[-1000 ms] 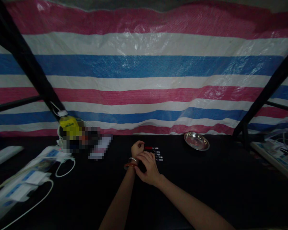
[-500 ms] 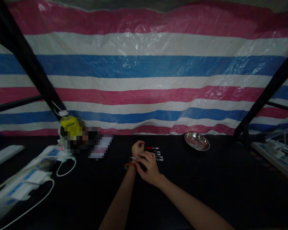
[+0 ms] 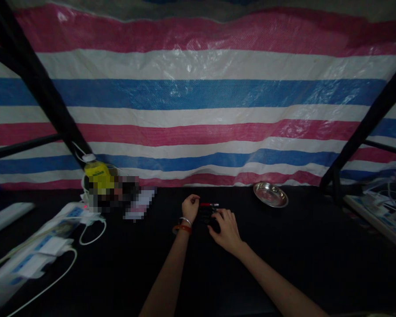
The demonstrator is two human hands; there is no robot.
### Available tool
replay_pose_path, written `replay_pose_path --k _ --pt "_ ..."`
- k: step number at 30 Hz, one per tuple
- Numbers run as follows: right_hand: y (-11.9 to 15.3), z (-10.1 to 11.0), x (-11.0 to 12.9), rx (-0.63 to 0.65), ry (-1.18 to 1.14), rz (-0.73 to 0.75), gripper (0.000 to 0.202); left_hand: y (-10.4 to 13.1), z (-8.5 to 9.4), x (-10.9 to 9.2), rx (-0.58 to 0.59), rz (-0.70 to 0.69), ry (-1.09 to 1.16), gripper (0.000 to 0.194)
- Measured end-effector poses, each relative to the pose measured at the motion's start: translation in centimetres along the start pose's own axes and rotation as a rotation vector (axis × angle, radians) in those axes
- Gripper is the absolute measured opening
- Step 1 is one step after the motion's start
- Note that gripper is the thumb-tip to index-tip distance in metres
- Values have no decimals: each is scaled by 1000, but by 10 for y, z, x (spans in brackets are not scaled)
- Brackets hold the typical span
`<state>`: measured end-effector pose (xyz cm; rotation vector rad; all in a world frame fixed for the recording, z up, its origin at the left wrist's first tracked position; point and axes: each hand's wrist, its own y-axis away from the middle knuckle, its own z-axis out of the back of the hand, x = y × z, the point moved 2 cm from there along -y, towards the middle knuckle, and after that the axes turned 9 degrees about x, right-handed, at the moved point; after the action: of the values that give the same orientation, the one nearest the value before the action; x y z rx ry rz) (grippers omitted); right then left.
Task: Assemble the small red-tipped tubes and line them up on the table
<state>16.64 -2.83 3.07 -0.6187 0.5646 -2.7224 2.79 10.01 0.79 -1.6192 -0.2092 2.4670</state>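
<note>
1. Lettering is printed on the yellow bottle [image 3: 99, 178] at the left, but it is too small to be read; its lower part is masked by blurred blocks, as is part of the pale flat item [image 3: 141, 202] beside it.
2. A slim red pen [image 3: 205, 204] with a silvery end is laid on the black tabletop [image 3: 284, 259], between the hands. Dark pens [image 3: 206, 215] are lined up just below it, barely distinguished from the surface.
3. The left hand [image 3: 190, 208] is loosely curled at the red pen's left end; whether anything is gripped cannot be told. Its wrist is ringed by a silvery bangle [image 3: 185, 219] and an orange-brown bangle [image 3: 184, 228].
4. The right hand [image 3: 227, 229] is arched, fingers bent beside the dark pens' right ends; whether one is grasped cannot be told.
5. A shiny, round, shallow metal dish [image 3: 270, 195] is set to the right, near the creased, striped plastic sheet [image 3: 198, 94].
6. White power strips are cut off at the left edge.
</note>
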Motion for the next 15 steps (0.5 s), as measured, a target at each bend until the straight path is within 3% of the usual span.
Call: replay_pose_path --k 4,10,15 --pt "5 7 -13 54 23 -66 17 1 0 0 3 2 8 14" --pt "4 6 -14 85 -75 -39 9 5 1 0 1 -17 7 14" --pt "0 3 -19 25 -478 -30 13 10 3 2 -77 -22 -18 15"
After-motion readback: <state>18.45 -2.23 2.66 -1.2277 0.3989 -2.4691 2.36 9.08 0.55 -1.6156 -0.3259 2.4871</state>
